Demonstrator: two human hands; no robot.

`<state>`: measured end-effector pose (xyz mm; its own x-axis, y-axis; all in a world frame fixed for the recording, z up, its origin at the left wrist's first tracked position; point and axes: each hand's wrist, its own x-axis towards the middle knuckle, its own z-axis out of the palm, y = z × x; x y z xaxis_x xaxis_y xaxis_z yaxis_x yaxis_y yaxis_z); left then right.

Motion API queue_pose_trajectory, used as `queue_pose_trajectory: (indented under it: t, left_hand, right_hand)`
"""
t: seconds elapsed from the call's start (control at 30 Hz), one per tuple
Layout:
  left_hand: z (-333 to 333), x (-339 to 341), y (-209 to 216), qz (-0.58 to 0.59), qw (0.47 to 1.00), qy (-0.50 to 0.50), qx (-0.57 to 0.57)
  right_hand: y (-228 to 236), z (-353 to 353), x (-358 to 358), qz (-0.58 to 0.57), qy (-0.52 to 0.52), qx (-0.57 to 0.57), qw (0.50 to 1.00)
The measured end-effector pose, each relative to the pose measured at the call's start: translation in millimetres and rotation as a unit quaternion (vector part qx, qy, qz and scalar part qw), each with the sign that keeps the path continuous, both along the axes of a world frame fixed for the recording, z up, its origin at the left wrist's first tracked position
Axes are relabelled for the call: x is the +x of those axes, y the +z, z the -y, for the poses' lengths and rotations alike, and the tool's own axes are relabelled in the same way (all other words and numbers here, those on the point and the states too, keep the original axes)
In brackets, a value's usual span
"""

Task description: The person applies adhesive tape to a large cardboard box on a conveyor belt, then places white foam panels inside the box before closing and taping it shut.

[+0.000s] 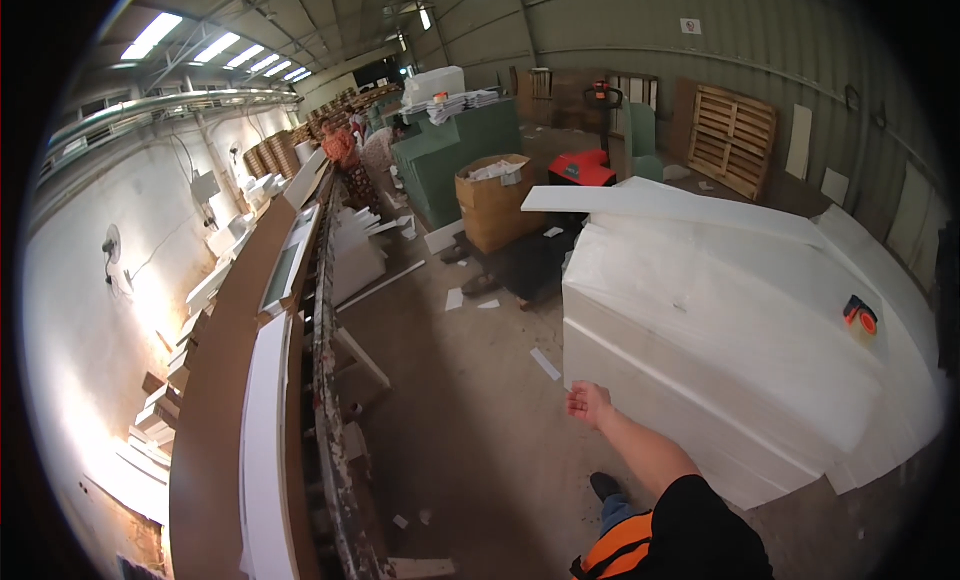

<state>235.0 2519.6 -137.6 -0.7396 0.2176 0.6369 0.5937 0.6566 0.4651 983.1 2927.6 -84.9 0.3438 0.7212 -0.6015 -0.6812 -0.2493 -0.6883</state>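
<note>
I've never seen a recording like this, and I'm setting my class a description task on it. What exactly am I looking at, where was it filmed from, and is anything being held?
There is no robot here. One wide fisheye camera, worn on a person's head, looks down and ahead; that lens bends the straight edges. The bare arm is the wearer's own. The right hand, loosely curled, is by the near left edge of a big white, film-covered stack. I can't make out anything held. The left hand is out of view. On the stack lie a long white board and what looks like a tape dispenser. Long white strips lie along the left.
</note>
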Motion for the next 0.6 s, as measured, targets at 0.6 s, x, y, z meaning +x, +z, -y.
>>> queue_pose_trajectory:
  t: [0.6]
  left_hand:
    - [-618,340,86,0.296,0.873,-0.352,-0.159]
  right_hand:
    - [26,-398,282,-0.043,-0.087,0.135,0.986]
